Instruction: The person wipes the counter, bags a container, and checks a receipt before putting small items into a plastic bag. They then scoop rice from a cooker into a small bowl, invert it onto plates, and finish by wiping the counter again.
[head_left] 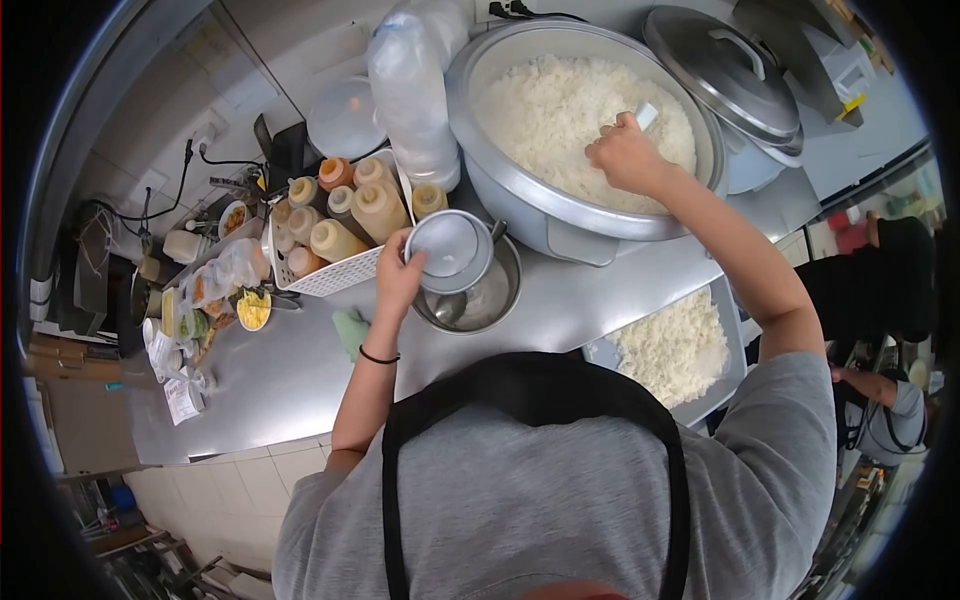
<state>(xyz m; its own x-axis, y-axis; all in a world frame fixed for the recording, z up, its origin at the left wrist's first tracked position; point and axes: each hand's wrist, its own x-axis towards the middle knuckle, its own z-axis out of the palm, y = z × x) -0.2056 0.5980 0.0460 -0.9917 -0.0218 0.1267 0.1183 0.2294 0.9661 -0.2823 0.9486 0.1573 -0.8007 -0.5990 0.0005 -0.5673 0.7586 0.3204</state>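
Note:
My left hand grips the rim of a small round bowl, which looks empty inside. Below it stands a metal pot with a spoon resting in it and whitish contents. My right hand is closed around a white rice paddle over a large cooker. Cooked rice fills much of that cooker. The paddle's lower end is hidden by my hand and the rice.
A white basket of squeeze bottles stands left of the pot. The cooker's lid leans at the back right. A tray of rice sits by the counter's front edge. Other people stand at the right.

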